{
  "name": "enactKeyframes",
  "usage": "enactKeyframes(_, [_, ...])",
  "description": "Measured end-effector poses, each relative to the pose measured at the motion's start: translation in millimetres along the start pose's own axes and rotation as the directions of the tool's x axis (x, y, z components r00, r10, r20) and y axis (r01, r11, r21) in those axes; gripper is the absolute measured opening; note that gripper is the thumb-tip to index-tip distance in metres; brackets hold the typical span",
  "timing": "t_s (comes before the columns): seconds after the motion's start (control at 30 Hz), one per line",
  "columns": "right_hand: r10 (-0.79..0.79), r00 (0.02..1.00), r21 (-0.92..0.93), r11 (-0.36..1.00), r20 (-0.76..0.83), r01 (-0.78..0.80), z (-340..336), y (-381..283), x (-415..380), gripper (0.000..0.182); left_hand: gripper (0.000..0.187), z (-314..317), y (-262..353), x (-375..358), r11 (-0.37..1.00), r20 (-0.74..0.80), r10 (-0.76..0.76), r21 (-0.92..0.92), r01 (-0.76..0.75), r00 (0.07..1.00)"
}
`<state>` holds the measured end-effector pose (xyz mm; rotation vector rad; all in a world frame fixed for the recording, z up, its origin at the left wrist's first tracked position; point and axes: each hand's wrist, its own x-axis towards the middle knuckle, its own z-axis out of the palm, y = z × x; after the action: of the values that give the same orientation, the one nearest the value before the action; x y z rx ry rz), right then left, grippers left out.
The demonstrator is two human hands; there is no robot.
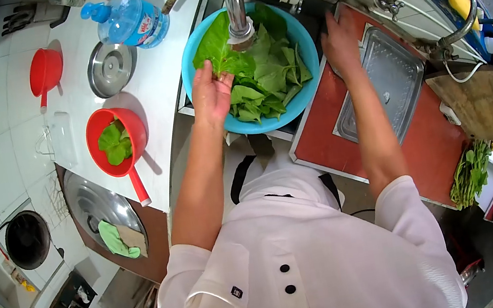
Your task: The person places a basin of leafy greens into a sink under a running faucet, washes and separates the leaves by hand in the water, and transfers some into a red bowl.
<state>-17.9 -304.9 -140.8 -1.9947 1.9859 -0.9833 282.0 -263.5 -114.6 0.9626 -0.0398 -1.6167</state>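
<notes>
Green leaf (214,47) pinched in left hand (210,94) fingers over blue bowl (299,38), under tap (236,9). Right hand (339,38) rests flat, fingers spread, beside steel tray (385,79).

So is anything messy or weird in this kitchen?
Not much. A water bottle lies on its side on the white counter instead of standing. Nothing looks spilled or broken. The left hand holds a leaf over the blue bowl.

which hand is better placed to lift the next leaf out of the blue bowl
Left, probably: the left hand already has fingers on a leaf in the blue bowl; the right hand rests outside its rim.
</notes>
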Motion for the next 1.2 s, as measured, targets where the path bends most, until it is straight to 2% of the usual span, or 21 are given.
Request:
enactKeyframes(0.03, [-0.264,0.963,-0.363,0.904,-0.057,0.226,0,-1,1,0.047,0.009,-2,-1,1,1.000,0.008,-0.013,0.004,0.013,1.000])
enactKeyframes(0.07, [-0.267,0.962,-0.362,0.904,-0.057,0.230,-9,-14,6,0.047,0.009,-1,-2,1,1.000,0.008,-0.010,0.002,0.010,1.000])
enactKeyframes(0.1, [0.083,0.986,-0.237,0.970,0.143,-0.047,-20,-27,10,0.047,0.008,-2,-2,-1,1.000,0.020,-0.014,0.019,0.014,1.000])
enactKeyframes(0.13, [0.385,0.849,-0.170,0.923,0.362,-0.346,-25,-34,14,0.047,0.008,-2,-2,0,0.999,0.038,-0.014,0.038,0.012,0.999])
enactKeyframes(0.27, [0.445,0.803,-0.183,0.895,0.395,-0.406,-16,-6,13,0.043,0.008,0,-2,-2,0.998,0.059,-0.031,0.056,0.028,0.998])
enactKeyframes(0.3, [0.131,0.982,-0.289,0.954,0.137,-0.086,-6,4,7,0.039,0.008,4,-3,-3,0.996,0.044,-0.038,0.077,0.034,0.998])
enactKeyframes(0.37, [-0.256,0.964,-0.465,0.864,-0.076,0.192,-11,-6,3,0.035,0.009,7,-6,-6,0.994,0.030,-0.050,0.098,0.046,0.998])
enactKeyframes(0.43, [0.160,0.976,-0.013,0.987,0.146,-0.159,-18,-23,0,0.037,0.013,8,-8,-7,0.989,0.052,-0.078,0.132,0.070,0.996])
enactKeyframes(0.47, [0.160,0.977,-0.015,0.987,0.144,-0.160,-10,-21,-2,0.037,0.013,9,-9,-6,0.989,0.055,-0.079,0.132,0.071,0.995])
enactKeyframes(0.5, [0.321,0.905,0.383,0.827,0.278,-0.411,2,-15,-7,0.039,0.014,9,-9,-5,0.988,0.066,-0.086,0.132,0.077,0.994])
enactKeyframes(0.53, [0.386,0.800,0.657,0.458,0.460,-0.599,9,-14,-9,0.041,0.015,9,-10,-4,0.988,0.075,-0.092,0.132,0.082,0.993])
enactKeyframes(0.6, [0.315,0.814,0.729,0.367,0.488,-0.579,4,-38,-12,0.045,0.014,7,-11,-2,0.980,0.066,-0.100,0.177,0.087,0.993])
enactKeyframes(0.63, [0.209,0.725,0.750,-0.077,0.656,-0.657,-1,-50,-12,0.049,0.013,6,-11,-1,0.970,0.053,-0.108,0.223,0.094,0.993])
enactKeyframes(0.67, [0.028,0.654,0.579,-0.494,0.756,-0.648,-5,-59,-12,0.053,0.013,8,-10,-1,0.970,0.054,-0.109,0.224,0.094,0.993])
enactKeyframes(0.87, [-0.004,0.607,0.497,-0.571,0.795,-0.654,-3,-90,-16,0.057,0.012,20,9,-21,0.974,-0.088,-0.051,0.215,0.069,0.995])
enactKeyframes(0.97, [0.038,0.580,0.516,-0.506,0.814,-0.691,12,-87,-23,0.055,0.019,21,14,-26,0.961,-0.093,0.049,0.275,-0.022,0.994])
enactKeyframes(1.0, [0.034,0.578,0.513,-0.504,0.815,-0.694,18,-89,-28,0.055,0.022,23,12,-28,0.913,-0.070,0.108,0.401,-0.071,0.992])
enactKeyframes(1.07, [0.077,0.502,0.503,-0.269,0.862,-0.822,26,-103,-35,0.053,0.026,23,6,-28,0.849,-0.038,0.162,0.514,-0.120,0.986])
enactKeyframes(1.1, [0.006,0.460,0.423,-0.402,0.888,-0.812,26,-111,-39,0.046,0.029,17,1,-26,0.489,0.265,0.309,0.779,-0.392,0.913])
enactKeyframes(1.13, [0.007,0.460,0.424,-0.400,0.888,-0.812,28,-121,-40,0.046,0.033,19,-1,-27,0.008,0.575,0.289,0.798,-0.603,0.765])
enactKeyframes(1.2, [0.239,0.491,0.544,-0.434,0.838,-0.718,33,-134,-41,0.040,0.039,22,-14,-40,-0.025,0.563,0.213,0.820,-0.572,0.798])
